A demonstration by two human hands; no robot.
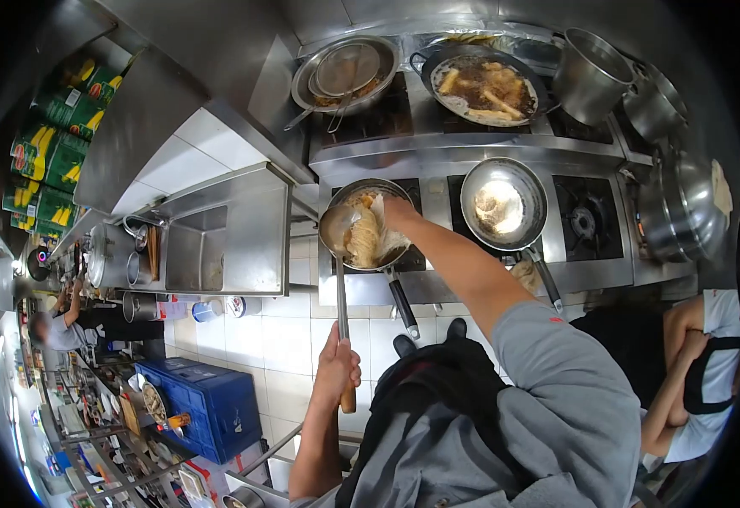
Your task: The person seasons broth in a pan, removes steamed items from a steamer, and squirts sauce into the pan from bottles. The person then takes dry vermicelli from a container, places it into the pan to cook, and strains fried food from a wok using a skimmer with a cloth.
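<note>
Clock read from the near-left pan, 12 straight ahead. Steel stove, burners in two rows. Pale tiled floor below. Sink at 9. Green packs shelved near 10. Blue crate between 7 and 8. From my remote seat I see two co-workers: one near at 4, one well apart at 8.

Back row: strainers over a bowl at 12; wok, browned pieces in bubbling oil, between 1 and 2; tall pot at 2. Second pan at 3, only residue in it.

In the way: the near pan's handle juts toward 5; the right forearm partly covers the stove.

Left hand wraps the ladle by its handle. Ladle bowl lies over the pan, against a pale, stringy bundle. Right hand reaches in beside it, touching whitish material; fingers hidden, I cannot tell its grip.
</note>
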